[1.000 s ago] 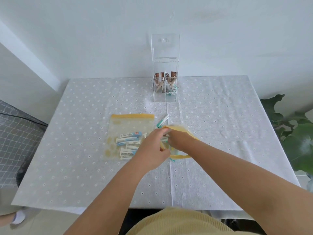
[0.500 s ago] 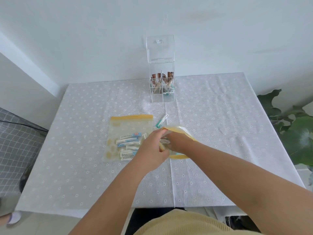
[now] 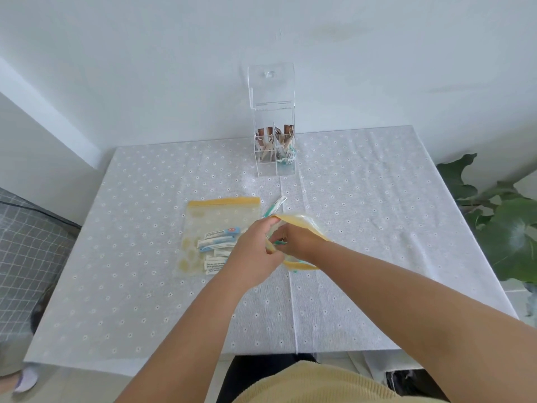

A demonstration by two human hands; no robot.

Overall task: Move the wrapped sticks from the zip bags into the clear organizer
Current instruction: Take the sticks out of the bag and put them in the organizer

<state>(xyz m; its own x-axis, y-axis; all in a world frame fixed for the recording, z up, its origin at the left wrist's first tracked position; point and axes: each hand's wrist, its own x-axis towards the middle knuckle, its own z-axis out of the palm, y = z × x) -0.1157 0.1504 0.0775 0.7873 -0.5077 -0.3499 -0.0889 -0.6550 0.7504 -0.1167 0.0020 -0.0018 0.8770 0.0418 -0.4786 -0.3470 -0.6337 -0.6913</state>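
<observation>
Indoors, dotted tablecloth, white wall, plant, left hand gripping zip bag, right hand inside, grip unclear

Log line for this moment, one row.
left hand holds open yellow-rimmed zip bag | right hand inside, pinching teal-tipped wrapped stick | second flat zip bag untouched | clear acrylic organizer part-filled

A clear organizer stood upright at the table's far edge, lid raised, its compartments holding brown and teal-wrapped sticks; a yellow-topped zip bag lay flat at centre, holding blue-and-white wrapped sticks; a second zip bag was held open just right; one teal stick lay loose between the bags.
</observation>
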